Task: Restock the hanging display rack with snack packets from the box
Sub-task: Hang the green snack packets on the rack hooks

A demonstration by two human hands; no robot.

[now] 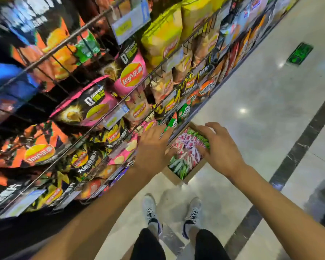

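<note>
Cardboard box (174,177), glossy floor (261,102)

arms (94,218): bare, no sleeves | trousers (148,244): black | shoes (150,209): white-grey, black-patterned

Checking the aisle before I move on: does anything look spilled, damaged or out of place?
Nothing stands out. The cardboard box sits upright on the floor with its small packets inside, none spilled. Bags on the rack look intact, though blurred towards the left.

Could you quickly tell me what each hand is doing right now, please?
Left hand: open, fingers spread over the box edge, holding nothing.
Right hand: fingers curled onto the packets; grip cannot be told.
</note>
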